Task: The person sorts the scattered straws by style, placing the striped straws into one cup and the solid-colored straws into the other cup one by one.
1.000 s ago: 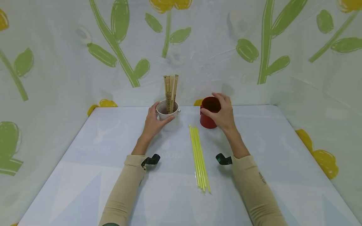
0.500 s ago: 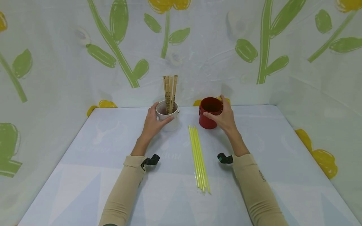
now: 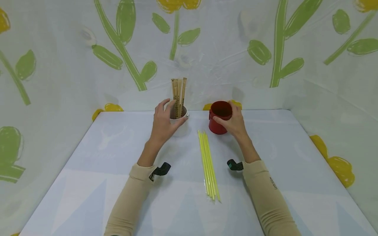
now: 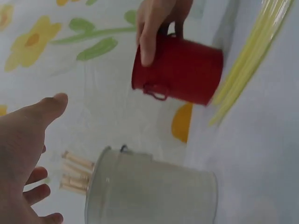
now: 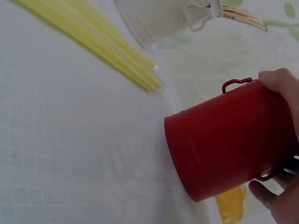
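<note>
Left hand (image 3: 163, 124): fingers spread loose beside white bucket (image 3: 180, 126) (wooden sticks (image 3: 178, 97) inside)
Right hand (image 3: 233, 123): fingers wrapped round red bucket (image 3: 219, 118)
Between: yellow straws (image 3: 208, 164)

In the head view the left hand (image 3: 163, 124) covers much of the white bucket (image 3: 180, 126), so contact cannot be told. The print on the wooden sticks (image 3: 178, 96) is too small to read, and the yellow straws (image 5: 88, 37) are blurred and cut off by the right wrist view's edge

sleeves (image 3: 267, 193): long, beige, ribbed cuffs | wrist cameras (image 3: 234, 165): small, black | hands: bare
</note>
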{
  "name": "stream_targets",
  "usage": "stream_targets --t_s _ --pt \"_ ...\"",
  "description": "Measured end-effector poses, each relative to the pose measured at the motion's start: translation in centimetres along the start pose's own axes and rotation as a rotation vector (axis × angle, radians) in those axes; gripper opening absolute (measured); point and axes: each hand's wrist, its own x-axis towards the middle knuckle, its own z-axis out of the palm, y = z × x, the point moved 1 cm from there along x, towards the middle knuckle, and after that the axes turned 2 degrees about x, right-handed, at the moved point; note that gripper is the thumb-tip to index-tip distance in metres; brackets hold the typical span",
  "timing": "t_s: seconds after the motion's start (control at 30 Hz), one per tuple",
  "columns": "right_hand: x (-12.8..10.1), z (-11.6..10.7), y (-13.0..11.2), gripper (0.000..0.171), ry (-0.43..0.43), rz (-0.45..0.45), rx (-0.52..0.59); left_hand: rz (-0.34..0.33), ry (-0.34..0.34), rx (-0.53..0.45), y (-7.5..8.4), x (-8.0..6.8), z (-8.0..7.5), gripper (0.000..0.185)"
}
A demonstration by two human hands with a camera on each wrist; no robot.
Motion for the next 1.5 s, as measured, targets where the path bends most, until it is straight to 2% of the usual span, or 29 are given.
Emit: stream_targets --t_s 0.1,0.2,0.27,0.37,0.47,0.6,0.7,0.77,0.87,1.03,1.13,1.2,1.3,1.4,1.5 --pt "0.0 0.2 0.0 0.094 -0.003 -0.008 0.019 0.124 0.007 0.036 2.7 -0.3 0.4 0.06" --pt "0.0 0.3 0.1 0.096 0.009 -0.009 0.026 0.213 -0.058 0.088 4.8 -1.0 1.2 0.049" --pt "0.1 0.4 0.2 0.096 0.023 -0.011 0.021 0.234 -0.125 0.111 5.6 -1.6 1.8 0.045" --pt "0.1 0.4 0.3 0.096 0.029 -0.019 0.018 0.219 -0.25 0.11 6.0 -2.4 2.4 0.042" --pt "0.2 0.4 0.4 0.095 0.024 -0.023 0.023 0.148 -0.406 0.066 5.7 -2.9 2.7 0.042" --pt "0.3 0.2 0.3 0.092 0.001 -0.028 0.025 -0.053 -0.61 -0.037 4.5 -3.1 2.2 0.052" --pt "0.6 0.0 0.1 0.09 -0.018 -0.037 0.028 -0.2 -0.714 -0.12 3.7 -3.1 1.8 0.06" --pt "0.7 -0.2 0.1 0.09 -0.028 -0.039 0.03 -0.253 -0.754 -0.167 3.3 -3.1 1.7 0.062" --pt "0.8 -0.6 0.1 0.089 -0.047 -0.03 0.037 -0.278 -0.792 -0.213 2.8 -3.3 2.2 0.062" --pt "0.6 -1.1 0.2 0.097 -0.095 0.016 0.017 -0.308 -0.843 -0.244 2.5 -3.9 3.9 0.06" --pt "0.3 -1.4 0.2 0.105 -0.125 0.037 -0.008 -0.344 -0.848 -0.239 2.5 -4.3 4.9 0.061" --pt "0.1 -1.4 0.2 0.108 -0.146 0.045 -0.024 -0.346 -0.838 -0.208 2.5 -4.6 5.4 0.061" --pt "-0.1 -1.4 0.1 0.104 -0.166 0.035 -0.027 -0.3 -0.815 -0.137 2.7 -5.0 6.0 0.058" --pt "-0.1 -1.5 0.0 0.095 -0.163 0.013 -0.015 -0.225 -0.791 -0.053 2.9 -5.3 6.5 0.056" --pt "0.0 -1.5 -0.2 0.09 -0.166 -0.01 0.003 -0.185 -0.776 0.018 3.1 -5.7 6.7 0.056"
